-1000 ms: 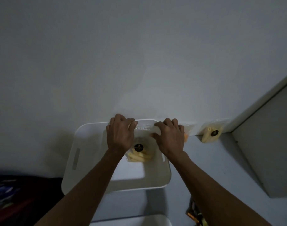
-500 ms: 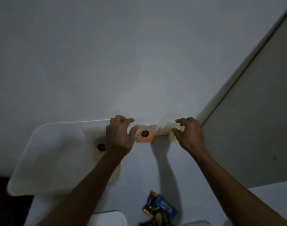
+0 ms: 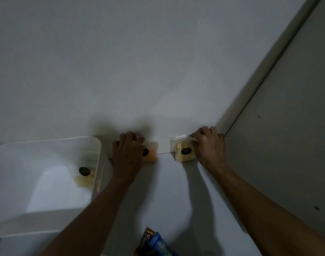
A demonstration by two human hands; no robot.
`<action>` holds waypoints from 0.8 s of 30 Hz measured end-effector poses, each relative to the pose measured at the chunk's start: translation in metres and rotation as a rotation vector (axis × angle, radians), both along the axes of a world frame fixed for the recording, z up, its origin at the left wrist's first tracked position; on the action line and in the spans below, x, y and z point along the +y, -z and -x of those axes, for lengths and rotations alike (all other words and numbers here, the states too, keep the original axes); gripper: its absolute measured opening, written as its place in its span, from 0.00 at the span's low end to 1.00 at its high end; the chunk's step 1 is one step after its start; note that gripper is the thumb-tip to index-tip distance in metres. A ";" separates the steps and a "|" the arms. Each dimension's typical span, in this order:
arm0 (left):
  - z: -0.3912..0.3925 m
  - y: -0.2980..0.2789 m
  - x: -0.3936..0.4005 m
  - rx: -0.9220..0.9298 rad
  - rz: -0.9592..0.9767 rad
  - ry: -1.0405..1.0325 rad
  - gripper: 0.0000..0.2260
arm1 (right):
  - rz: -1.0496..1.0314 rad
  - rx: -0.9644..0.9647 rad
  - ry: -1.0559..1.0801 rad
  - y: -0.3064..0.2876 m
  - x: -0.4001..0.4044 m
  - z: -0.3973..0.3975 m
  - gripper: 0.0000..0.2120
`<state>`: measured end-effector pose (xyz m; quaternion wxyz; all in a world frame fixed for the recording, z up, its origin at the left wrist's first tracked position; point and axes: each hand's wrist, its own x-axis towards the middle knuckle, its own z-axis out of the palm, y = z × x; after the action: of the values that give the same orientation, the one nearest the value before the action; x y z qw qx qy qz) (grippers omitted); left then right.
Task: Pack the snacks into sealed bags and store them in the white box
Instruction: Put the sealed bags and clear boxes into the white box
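— Since both bags stand against the wall at the back of the counter (image 3: 167, 191), which hand is better placed for the next carry?

— I'd say the left hand (image 3: 127, 154). Its fingers curl over the orange snack bag (image 3: 152, 152), and the white box (image 3: 47, 182) sits just to that hand's left, one pale sealed bag (image 3: 84, 175) already inside.

— And the right hand (image 3: 208, 146)?

— Its fingers pinch the top edge of the yellow snack bag (image 3: 182, 149), farther from the box. Whether either grip is fully closed, I cannot tell.

— So everything travels leftward?

— Likely, orange bag first.
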<state>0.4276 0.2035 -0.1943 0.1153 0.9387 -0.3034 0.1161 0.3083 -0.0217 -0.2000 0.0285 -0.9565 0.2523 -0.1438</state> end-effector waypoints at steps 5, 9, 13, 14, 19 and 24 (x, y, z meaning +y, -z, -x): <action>-0.007 0.016 -0.001 -0.041 -0.094 -0.018 0.08 | 0.063 -0.017 -0.038 0.007 -0.007 -0.006 0.06; -0.008 0.014 -0.003 -0.125 -0.124 -0.015 0.04 | 0.080 -0.047 -0.079 0.009 -0.009 -0.003 0.03; -0.001 0.017 0.003 -0.161 -0.122 0.016 0.02 | 0.094 -0.050 -0.120 0.007 -0.008 0.005 0.04; 0.001 0.018 0.004 -0.169 -0.103 0.031 0.01 | 0.097 -0.050 -0.140 0.006 -0.008 0.007 0.04; 0.010 0.019 0.014 -0.187 -0.074 0.120 0.00 | 0.046 0.019 -0.253 -0.001 -0.006 0.018 0.05; 0.019 0.006 0.017 -0.100 -0.160 0.127 0.08 | -0.024 0.085 -0.197 -0.017 0.011 0.024 0.16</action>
<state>0.4085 0.2205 -0.2004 0.0321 0.9168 -0.3760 0.1306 0.2839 -0.0104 -0.1833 0.0432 -0.9814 0.1599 -0.0968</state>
